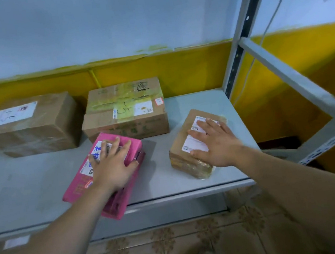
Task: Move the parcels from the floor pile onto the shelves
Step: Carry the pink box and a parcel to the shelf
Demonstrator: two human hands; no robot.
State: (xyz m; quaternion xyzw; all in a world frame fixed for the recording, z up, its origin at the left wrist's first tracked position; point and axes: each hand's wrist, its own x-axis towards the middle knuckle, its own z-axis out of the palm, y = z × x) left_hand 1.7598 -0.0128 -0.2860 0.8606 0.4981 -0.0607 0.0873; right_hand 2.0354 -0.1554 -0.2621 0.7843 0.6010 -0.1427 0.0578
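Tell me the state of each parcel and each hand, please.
pink parcel: flat, overhanging the shelf edge
small brown parcel: flat, wholly on shelf
left hand: open, on pink parcel
right hand: open, on small brown parcel
left cardboard box: taped shut
yellow-taped cardboard box: shut

Pink rectangular cardboard parcel angled, near end overhanging front edge of grey metal shelf, small brown taped parcel at its 3 o'clock, yellow-taped brown box at 12, white-labelled brown box at 10.

Grey metal shelf board bore a plain brown cardboard box and a tape-bound brown cardboard box at the rear, a pink rectangular carton overhanging the front edge, and a small brown labelled parcel near the right.
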